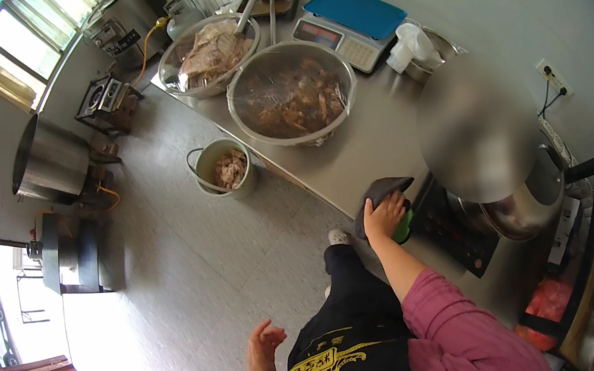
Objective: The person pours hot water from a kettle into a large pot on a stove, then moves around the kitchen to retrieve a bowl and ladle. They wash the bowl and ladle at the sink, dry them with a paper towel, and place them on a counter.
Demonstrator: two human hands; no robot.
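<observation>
My right hand (385, 217) lies over a dark grey cloth (376, 194) at the front edge of the steel table (384, 140), fingers spread across it and thumb at its side. A green item (403, 226) shows beside the palm, partly hidden. My left hand (264, 337) hangs in the air left of my black apron (338, 351), fingers apart and nothing in it. Just right of the cloth sits a black induction cooktop (465, 245), bearing a shiny metal pot (522, 211) partly covered by a blurred patch.
Film-covered bowls hold brown meat pieces (299, 95) and pale meat (214, 51). A digital scale (345, 37) stands behind. On the floor are a bucket (205, 169) of pale pieces, a large steel pot (52, 163) and a gas burner (105, 97). A wooden-edged shelf (591, 265) borders the right.
</observation>
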